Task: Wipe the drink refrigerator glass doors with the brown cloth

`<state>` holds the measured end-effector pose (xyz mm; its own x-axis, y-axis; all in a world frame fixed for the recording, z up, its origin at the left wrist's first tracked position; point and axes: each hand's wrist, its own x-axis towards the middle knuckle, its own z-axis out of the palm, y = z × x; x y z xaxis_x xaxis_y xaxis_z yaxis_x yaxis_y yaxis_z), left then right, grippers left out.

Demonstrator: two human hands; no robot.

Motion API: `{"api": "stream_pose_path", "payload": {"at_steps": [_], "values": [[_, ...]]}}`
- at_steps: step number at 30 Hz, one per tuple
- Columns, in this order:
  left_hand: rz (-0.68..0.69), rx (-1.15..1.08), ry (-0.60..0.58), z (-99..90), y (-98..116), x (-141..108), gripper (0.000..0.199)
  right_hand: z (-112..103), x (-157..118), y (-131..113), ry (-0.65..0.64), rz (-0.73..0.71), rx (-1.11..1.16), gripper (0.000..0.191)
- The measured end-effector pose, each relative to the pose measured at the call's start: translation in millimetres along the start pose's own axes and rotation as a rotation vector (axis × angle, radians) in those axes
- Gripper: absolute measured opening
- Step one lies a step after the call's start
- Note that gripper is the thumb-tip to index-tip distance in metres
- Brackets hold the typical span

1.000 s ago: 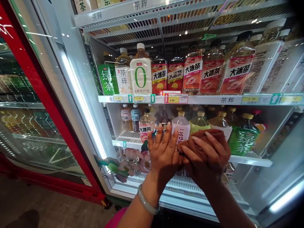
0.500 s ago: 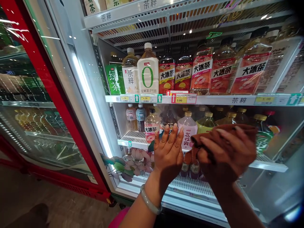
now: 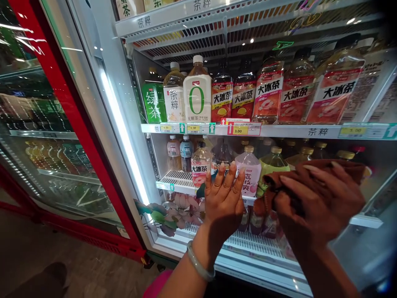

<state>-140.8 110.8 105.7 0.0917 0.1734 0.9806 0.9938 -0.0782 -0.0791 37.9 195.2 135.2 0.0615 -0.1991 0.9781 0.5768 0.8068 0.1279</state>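
Observation:
A bunched brown cloth [image 3: 333,165] is gripped in my right hand [image 3: 322,203], its fingers closed over it, at the right in front of the drinks cooler's glass door [image 3: 291,265]. One end of the cloth hangs down on the left. My left hand [image 3: 225,200], with a pale bangle at the wrist, is raised palm forward, fingers stretched and slightly apart, seemingly flat against the glass. It holds nothing. Behind it are a pink-labelled bottle [image 3: 248,165] and a tea bottle [image 3: 201,165], both inside the cooler.
Large tea bottles [image 3: 198,95] line the upper shelf behind a price rail [image 3: 279,130]. A leaf-and-flower decoration [image 3: 173,211] shows low on the left of the door. A red-framed cooler door [image 3: 77,124] stands at the left, above the floor [image 3: 99,269].
My right hand has moved right with the cloth, away from my left hand. The left hand keeps its place against the door; the view has shifted slightly.

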Motion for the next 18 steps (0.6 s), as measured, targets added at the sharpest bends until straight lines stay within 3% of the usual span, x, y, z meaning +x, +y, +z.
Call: {"api": "stream_pose_path", "payload": {"at_steps": [4, 6, 10, 14, 18], "values": [[-0.018, -0.015, 0.006, 1.9, 2.4, -0.7, 0.072, 8.1, -13.1, -35.5, -0.114, -0.089, 0.100, 0.018], [-0.022, -0.017, 0.012, 2.8, 3.5, -0.5, 0.071, 8.7, -14.9, -41.2, -0.170, -0.118, 0.119, 0.021], [-0.029, -0.012, 0.035, 3.5, 4.5, 0.3, 0.072, -1.2, -5.0, -13.0, -0.138, -0.137, 0.142, 0.024], [-0.037, -0.011, 0.014, 3.5, 5.3, -0.2, 0.072, -14.1, 3.2, 18.6, -0.070, -0.003, 0.004, 0.030], [-0.032, -0.029, 0.041, 6.0, 7.2, -1.6, 0.071, -10.9, -5.0, 5.1, -0.047, 0.009, 0.002, 0.022]]}}
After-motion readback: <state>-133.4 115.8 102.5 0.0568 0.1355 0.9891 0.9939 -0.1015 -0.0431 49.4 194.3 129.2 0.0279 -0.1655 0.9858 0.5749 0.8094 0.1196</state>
